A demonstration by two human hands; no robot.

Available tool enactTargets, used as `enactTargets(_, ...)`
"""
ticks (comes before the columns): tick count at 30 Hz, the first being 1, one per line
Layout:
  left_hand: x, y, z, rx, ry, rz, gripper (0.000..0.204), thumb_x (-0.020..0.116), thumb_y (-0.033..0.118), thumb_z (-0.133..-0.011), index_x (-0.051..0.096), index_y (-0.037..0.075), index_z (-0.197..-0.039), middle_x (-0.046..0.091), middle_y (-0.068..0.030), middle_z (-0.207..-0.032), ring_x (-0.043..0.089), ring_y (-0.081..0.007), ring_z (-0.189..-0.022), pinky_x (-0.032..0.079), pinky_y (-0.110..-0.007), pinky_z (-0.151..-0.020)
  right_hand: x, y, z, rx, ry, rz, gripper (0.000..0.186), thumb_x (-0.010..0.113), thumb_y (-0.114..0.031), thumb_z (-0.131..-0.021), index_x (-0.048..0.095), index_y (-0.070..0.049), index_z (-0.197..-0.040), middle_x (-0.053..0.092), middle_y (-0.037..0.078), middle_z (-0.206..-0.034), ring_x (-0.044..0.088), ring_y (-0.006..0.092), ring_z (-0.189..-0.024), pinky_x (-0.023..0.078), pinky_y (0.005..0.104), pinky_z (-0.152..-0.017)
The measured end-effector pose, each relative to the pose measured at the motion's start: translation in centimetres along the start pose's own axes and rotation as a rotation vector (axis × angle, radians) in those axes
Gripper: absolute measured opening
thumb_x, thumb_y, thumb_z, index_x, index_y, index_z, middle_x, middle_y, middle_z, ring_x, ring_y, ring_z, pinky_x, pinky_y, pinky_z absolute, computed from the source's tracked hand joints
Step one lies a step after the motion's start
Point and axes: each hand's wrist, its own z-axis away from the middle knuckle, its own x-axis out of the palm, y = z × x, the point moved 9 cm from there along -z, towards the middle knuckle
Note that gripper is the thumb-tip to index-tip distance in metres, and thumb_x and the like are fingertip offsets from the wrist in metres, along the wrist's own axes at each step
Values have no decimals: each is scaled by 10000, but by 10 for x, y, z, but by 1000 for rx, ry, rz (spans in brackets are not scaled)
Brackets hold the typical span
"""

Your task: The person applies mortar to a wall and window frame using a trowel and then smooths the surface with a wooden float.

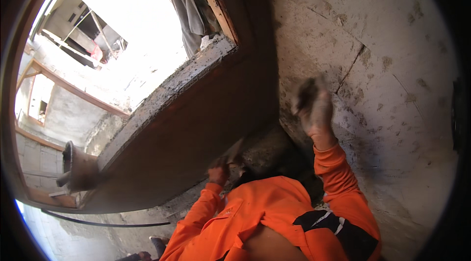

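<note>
My right hand (320, 115) is raised close to the pale, stained wall (387, 65), its fingers closed around a dark, rough lump (307, 93). Motion smears the lump, so its kind is not clear; I cannot tell whether it touches the wall. Lower down, my left hand (219, 173) is closed in front of the dark panel under the window ledge. Something thin and blurred (237, 151) sticks up from its fingers, too smeared to name. Both arms wear orange sleeves.
A rough ledge (162, 89) runs below the wood-framed window opening at the left. On it stands a dark bucket (81, 168). Grey cloth (189, 11) hangs by the opening. A black hose or cable (108, 223) bends below. A shoe (158, 244) shows at the bottom.
</note>
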Motion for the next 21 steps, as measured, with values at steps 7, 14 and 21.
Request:
enactTargets(7,-56,-67,6,-256,80,61,270,561,214,-873,614,96,-1111,638,-129,-979,642,-349,-856,533,-467,-657,17,-213,162,-1953,141,49,393,488,-290,-968,491,5,-1228,605,144,-1015,603,183,-738,529,260,-650)
enactTargets(14,-95,-68,-24,-113,139,174,252,601,207,-877,642,94,-1099,650,-139,-894,642,-363,-797,528,-452,-662,-23,-2,-17,-811,321,1071,297,523,-279,-930,555,-21,-1073,608,145,-922,600,275,-721,497,360,-645)
enactTargets(21,-153,-4,-58,118,276,361,214,661,148,-850,657,94,-1057,641,-118,-868,634,-350,-750,527,-411,-613,-90,159,59,-152,-62,1486,462,686,-231,-798,576,-56,-1212,550,184,-1197,577,355,-1082,495,387,-890)
